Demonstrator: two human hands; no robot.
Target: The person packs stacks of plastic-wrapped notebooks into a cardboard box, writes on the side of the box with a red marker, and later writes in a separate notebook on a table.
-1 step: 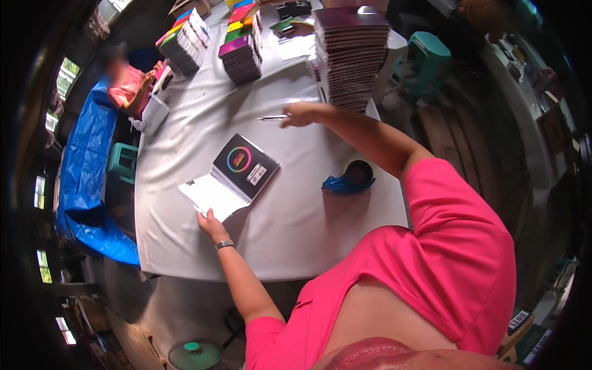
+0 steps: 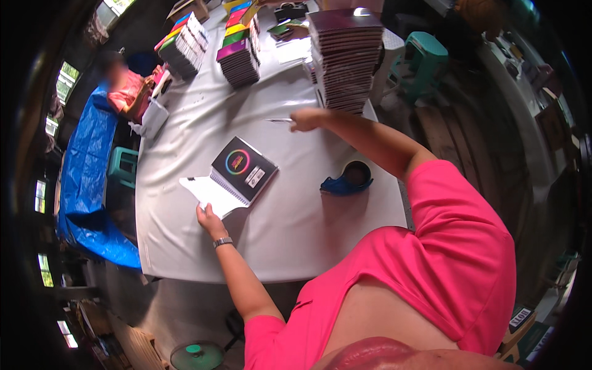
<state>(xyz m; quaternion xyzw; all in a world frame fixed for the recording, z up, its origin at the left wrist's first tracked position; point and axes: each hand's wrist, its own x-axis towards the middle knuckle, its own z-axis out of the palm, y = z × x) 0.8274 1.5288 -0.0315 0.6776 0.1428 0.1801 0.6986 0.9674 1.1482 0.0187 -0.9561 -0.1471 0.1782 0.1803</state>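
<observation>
A spiral-bound notebook (image 2: 245,171) lies on the white-covered table, its dark cover with a rainbow ring facing up. Its white page side (image 2: 214,194) spreads toward my left. My left hand (image 2: 211,222), a watch on its wrist, pinches the near edge of that white side. Farther off, beyond the notebook's upper right, my right hand (image 2: 306,119) is closed around a thin silvery pointed tool (image 2: 279,120), which points left above the table. The tool is too small and blurred to name surely. A blue tape dispenser (image 2: 345,185) stands on the table right of the notebook.
A tall stack of notebooks (image 2: 346,61) rises just beyond my right hand. More colourful stacks (image 2: 239,58) stand at the far side. Another person (image 2: 127,89) sits at the far left beside a blue tarp (image 2: 89,166). Green stools (image 2: 425,58) stand off the table's right edge.
My right hand has shifted slightly to the right, taking the silvery tool with it. My left hand stays at the notebook, which lies almost unchanged.
</observation>
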